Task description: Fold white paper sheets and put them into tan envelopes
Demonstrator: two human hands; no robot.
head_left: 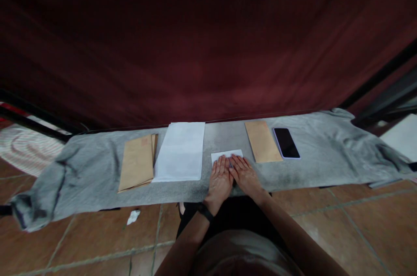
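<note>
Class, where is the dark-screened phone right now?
In the head view, the dark-screened phone with a pale purple edge lies on the grey cloth, right of the single brown paper envelope.

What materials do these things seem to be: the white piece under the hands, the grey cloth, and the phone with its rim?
White piece: matte paper, judging by its thin, straight edges.
Grey cloth: soft, dull fabric, perhaps fleece; it bunches at the ends.
Phone: smooth dark front, probably glass; its pale purple rim could be a plastic or silicone case.
</note>
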